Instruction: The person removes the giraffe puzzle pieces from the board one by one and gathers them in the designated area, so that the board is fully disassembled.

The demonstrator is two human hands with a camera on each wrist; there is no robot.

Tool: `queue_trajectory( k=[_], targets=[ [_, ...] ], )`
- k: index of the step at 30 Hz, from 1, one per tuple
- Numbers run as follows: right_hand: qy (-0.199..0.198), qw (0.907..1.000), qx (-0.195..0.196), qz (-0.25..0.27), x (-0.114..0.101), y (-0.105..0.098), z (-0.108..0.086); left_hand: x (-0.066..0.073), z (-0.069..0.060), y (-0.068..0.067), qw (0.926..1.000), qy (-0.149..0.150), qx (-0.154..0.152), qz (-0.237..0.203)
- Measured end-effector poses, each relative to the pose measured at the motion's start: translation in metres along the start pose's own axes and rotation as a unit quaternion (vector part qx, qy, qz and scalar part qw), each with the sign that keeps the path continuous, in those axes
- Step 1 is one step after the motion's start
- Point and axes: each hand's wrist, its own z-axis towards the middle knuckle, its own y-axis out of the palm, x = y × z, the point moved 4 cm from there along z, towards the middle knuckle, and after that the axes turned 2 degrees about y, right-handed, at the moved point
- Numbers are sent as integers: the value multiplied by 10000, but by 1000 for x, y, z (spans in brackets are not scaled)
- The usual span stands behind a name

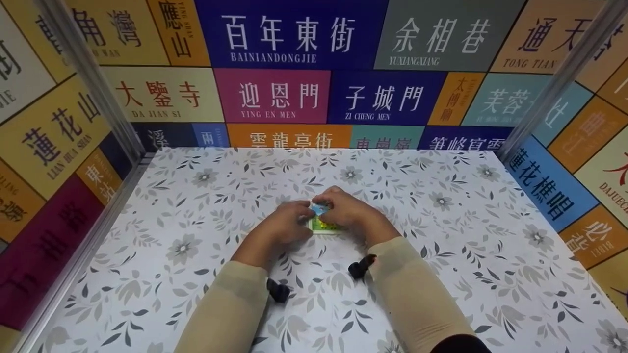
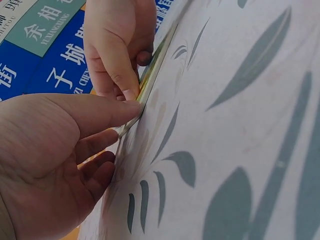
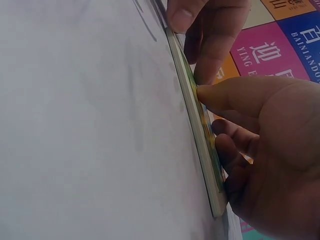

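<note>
A small flat board [image 1: 325, 229] lies on the table, with a green, yellow and blue picture and a pale rim. My left hand [image 1: 288, 223] grips its left side, the thumb at the near corner and curled fingers beyond it. From the other side my right hand [image 1: 347, 210] bends over the picture. In the right wrist view its thumb touches the face of the board [image 3: 194, 120], with curled fingers close to the right part. Both hands cover much of the picture, and whether a loose piece sits between the right fingertips is hidden.
A white cloth with grey leaves and flowers covers the table [image 1: 186, 274]. Panels with large printed characters [image 1: 272, 95] stand at the back and on both sides. Metal posts [image 1: 117, 108] mark the corners. A small black camera sits at each wrist.
</note>
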Motion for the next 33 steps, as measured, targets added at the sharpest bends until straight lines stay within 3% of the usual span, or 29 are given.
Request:
queue_trajectory(
  k=[8, 19, 27, 31, 33],
  targets=[
    [-115, 9990, -41, -427, -2, -3, 5, -2, 0, 0, 9997, 237, 1, 77],
    [723, 9969, -276, -143, -5, -16, 13, -4, 1, -1, 9999, -67, -2, -95],
    [936, 9949, -286, -260, -8, -18, 14, -4, 1, -2, 9998, -133, 26, -110],
    [867, 9957, -307, -119, -8, -16, 15, -4, 1, -1, 9996, -191, 73, -184],
    [650, 9969, -350, -258, -9, -15, 16, -4, 1, 0, 9997, -92, 114, -185]
  ],
)
